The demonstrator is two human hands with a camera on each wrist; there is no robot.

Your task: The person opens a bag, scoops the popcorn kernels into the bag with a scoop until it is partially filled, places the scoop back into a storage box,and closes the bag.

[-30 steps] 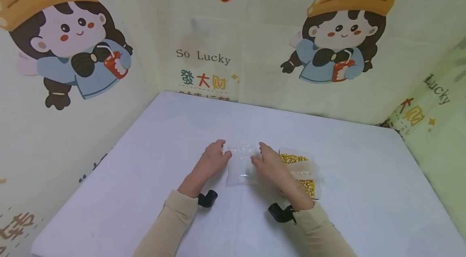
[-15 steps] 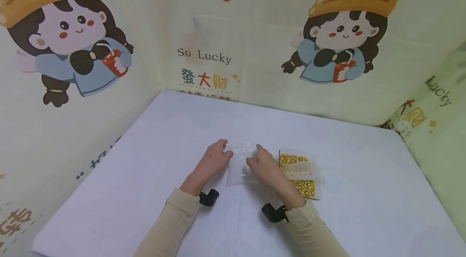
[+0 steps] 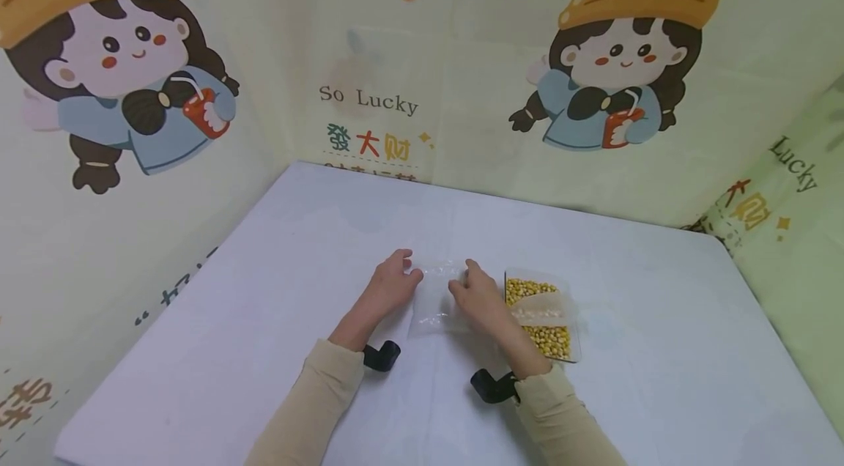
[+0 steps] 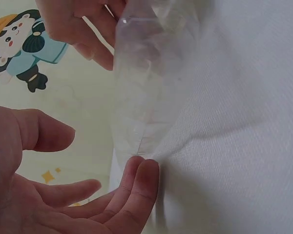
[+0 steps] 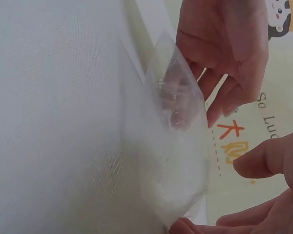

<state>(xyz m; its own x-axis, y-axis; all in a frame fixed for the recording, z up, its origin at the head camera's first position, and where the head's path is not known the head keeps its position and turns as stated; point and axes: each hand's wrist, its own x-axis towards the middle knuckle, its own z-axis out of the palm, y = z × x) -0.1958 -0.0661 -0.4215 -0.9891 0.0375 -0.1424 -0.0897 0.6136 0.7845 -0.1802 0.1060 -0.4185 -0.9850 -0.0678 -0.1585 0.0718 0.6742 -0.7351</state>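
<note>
A clear plastic bag (image 3: 438,297) lies on the white table between my two hands, its film faintly creased. At its left side is my left hand (image 3: 391,286), thumb held apart from the fingers. In the left wrist view two fingertips (image 4: 147,173) touch the bag's edge. My right hand (image 3: 480,299) is at the opposite side, partly over the bag. The right wrist view shows its thumb (image 5: 259,161) spread away and a fingertip right at the bag's lower corner. Behind the film, some of the left hand's fingers show through.
Right of my right hand stands a shallow clear box of yellow corn kernels (image 3: 550,343), crossed by a pale translucent strip (image 3: 543,311). The white table (image 3: 316,231) meets a printed cloth backdrop (image 3: 475,121) at its back and sides. A black wrist mount (image 3: 491,387) sits below the right wrist.
My right hand has moved left over the bag, away from the corn box, showing more of the kernels. My left hand has hardly moved.
</note>
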